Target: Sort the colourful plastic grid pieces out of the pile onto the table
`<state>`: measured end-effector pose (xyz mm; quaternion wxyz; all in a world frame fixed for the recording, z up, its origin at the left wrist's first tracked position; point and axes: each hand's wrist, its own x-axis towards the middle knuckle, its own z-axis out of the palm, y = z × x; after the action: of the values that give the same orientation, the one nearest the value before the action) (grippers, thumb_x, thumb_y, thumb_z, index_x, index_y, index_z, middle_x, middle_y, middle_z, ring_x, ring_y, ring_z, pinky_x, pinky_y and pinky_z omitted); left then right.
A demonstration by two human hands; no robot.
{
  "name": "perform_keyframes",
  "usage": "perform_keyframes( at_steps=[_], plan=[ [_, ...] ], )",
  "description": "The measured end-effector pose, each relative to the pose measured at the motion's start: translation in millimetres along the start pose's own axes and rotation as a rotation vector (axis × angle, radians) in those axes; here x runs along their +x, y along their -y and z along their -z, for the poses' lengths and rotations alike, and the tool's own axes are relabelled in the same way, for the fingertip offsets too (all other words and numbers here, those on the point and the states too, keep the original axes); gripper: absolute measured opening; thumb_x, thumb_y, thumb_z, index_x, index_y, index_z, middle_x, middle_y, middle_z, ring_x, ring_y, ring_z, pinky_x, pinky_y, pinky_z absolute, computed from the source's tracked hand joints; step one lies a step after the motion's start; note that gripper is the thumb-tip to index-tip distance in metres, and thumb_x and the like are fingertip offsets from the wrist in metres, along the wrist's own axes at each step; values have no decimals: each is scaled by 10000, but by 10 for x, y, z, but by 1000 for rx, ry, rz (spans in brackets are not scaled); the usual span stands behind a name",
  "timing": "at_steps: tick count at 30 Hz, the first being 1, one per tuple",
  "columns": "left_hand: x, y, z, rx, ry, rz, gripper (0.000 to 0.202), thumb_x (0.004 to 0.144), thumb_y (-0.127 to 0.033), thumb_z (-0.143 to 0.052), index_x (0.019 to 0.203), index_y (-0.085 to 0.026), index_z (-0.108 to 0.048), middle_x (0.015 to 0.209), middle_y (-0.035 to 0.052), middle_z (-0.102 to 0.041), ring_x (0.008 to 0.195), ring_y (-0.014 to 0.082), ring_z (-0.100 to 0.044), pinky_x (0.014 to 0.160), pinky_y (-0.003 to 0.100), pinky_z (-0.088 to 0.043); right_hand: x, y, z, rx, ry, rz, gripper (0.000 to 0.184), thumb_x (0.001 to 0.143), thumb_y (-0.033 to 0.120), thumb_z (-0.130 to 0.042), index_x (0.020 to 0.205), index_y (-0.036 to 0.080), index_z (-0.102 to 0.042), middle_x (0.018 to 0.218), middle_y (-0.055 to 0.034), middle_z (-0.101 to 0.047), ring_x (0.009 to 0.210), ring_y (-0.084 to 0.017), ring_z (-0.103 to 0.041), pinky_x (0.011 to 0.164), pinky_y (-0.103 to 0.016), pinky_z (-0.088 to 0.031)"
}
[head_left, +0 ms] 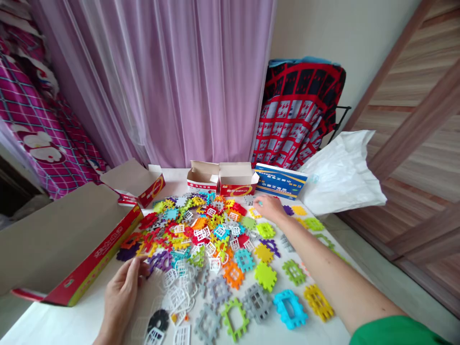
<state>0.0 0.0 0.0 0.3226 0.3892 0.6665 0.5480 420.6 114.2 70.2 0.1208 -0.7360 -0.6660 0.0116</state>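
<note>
A heap of colourful plastic interlocking tiles covers a white table. My left hand rests at the near left of the heap, fingers curled against a purple tile and white window-shaped pieces. My right hand reaches to the far side of the heap, fingers bent down onto small pieces near a red box. What its fingertips pinch is too small to name. Larger tiles lie near me: a blue frame, a green frame, a yellow tile.
A long open cardboard box lies at the left. Small open red-and-white boxes and a blue box stand along the far edge. A white plastic bag sits at the right. Behind are a purple curtain and a draped red chair.
</note>
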Motion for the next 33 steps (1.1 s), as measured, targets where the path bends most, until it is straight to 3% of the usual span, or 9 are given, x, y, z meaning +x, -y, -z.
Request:
perform_keyframes(
  at_steps=[4,7,10,12,17,22,25,28,33],
  plan=[
    [11,-16,-36,-22,41,7,730,535,-822,-635,848,-166,-712,676,47,-696,578,171,-610,478,252,-461,-146,741,-157,49,38,167,257,888,300,-516,1034,271,-725,1143,-12,-710,1079,-192,-616,918,-282,-425],
    [33,16,-32,-35,72,7,754,532,-837,-626,855,-161,-707,667,50,-695,570,172,-606,480,256,-461,-137,1188,-282,68,62,206,367,877,369,-552,1213,259,-655,1226,-51,-672,1126,-214,-597,941,-307,-428],
    [50,56,-18,-63,90,-8,742,562,-832,-617,860,-158,-705,667,54,-694,566,173,-604,472,256,-456,-51,1475,-391,78,108,209,512,822,377,-627,1319,259,-590,1299,-88,-625,1194,-259,-561,975,-358,-423],
    [57,71,-15,-78,99,-16,731,581,-828,-611,857,-158,-706,661,51,-691,550,165,-590,463,254,-447,19,1577,-454,92,148,203,506,775,337,-678,1275,278,-629,1267,-87,-639,1193,-279,-564,986,-383,-420],
    [79,94,-24,-93,110,-11,700,610,-809,-611,858,-161,-712,659,52,-697,556,168,-603,477,255,-460,151,1602,-527,229,175,186,387,706,242,-732,1091,267,-708,1116,-62,-689,1106,-272,-607,971,-375,-437],
    [81,148,-20,-87,111,-52,633,678,-766,-588,856,-171,-714,674,51,-702,571,177,-627,512,267,-487,62,1466,-400,510,124,154,342,838,317,-608,1164,213,-593,1095,-61,-677,981,-190,-647,866,-335,-506],
    [-22,72,-37,-90,104,-131,567,682,-724,-620,833,-185,-713,678,43,-702,606,174,-637,582,277,-514,-211,1361,-304,1026,219,150,321,842,394,-603,1108,218,-566,1022,-38,-673,904,-154,-663,808,-307,-531],
    [-251,-161,-111,-140,235,-137,551,677,-703,-643,867,-190,-705,778,71,-731,690,193,-665,551,265,-499,-617,1304,-248,1646,410,117,409,702,399,-769,1028,242,-579,956,2,-674,840,-135,-659,783,-277,-526],
    [-675,-602,-334,-210,594,95,587,720,-680,-622,1034,-185,-654,1048,128,-720,747,186,-686,451,215,-424,-1249,1403,-186,1834,465,144,454,642,345,-814,1029,253,-597,994,-11,-698,910,-166,-658,865,-301,-503]
  ],
)
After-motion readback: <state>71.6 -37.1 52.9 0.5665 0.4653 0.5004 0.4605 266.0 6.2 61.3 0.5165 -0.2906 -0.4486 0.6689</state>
